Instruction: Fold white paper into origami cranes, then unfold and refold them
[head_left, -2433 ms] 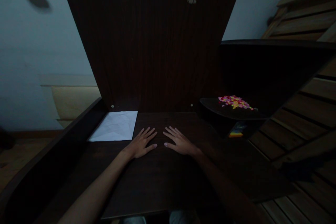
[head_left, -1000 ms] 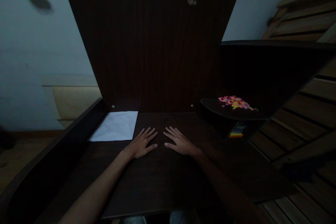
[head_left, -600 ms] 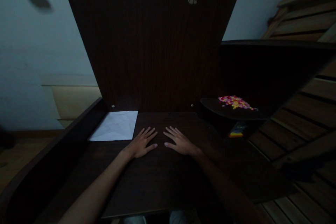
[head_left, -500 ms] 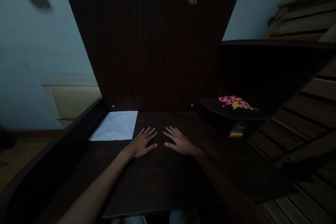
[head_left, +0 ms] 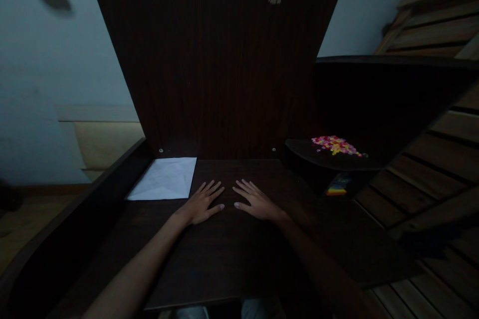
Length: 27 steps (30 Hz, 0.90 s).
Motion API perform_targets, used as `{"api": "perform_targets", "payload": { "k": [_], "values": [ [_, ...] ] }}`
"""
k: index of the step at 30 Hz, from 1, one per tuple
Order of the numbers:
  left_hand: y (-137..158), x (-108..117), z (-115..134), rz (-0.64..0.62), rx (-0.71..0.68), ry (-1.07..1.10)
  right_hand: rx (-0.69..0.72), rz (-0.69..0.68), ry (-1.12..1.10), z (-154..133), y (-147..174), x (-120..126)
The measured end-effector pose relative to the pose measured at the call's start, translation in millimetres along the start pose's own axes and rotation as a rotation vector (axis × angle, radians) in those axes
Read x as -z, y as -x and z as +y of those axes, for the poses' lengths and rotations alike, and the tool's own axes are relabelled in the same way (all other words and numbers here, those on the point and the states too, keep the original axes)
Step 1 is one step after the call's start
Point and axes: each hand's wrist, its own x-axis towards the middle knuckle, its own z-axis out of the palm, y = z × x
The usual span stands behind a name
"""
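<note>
Steady as they come: since the earlier frame only the view has tilted a hair, and both hands hold their spot! Left hand [head_left: 202,204] and right hand [head_left: 258,203] lie palm down on the dark counter [head_left: 220,259], each grip wide, fingers fanned, thumbs pointing at each other across a gap. Just off the left wrist sits the creased white paper [head_left: 162,179], flat at the counter's back left. Over on the right, a low shelf [head_left: 304,149] carries a scatter of pink, red and yellow bits [head_left: 333,144], well apart from the right hand.
</note>
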Motion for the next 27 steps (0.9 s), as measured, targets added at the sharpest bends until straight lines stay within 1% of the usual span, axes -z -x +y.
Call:
{"api": "perform_targets", "payload": {
  "k": [9,27],
  "values": [
    [-1.5,3.1,3.8,-0.046,0.047,0.017,0.007,0.000,-0.009,2.4,-0.6,-1.3],
    [-1.0,7.0,7.1,-0.067,0.050,-0.006,0.002,-0.008,0.000,1.8,-0.4,-1.2]
  ]
}}
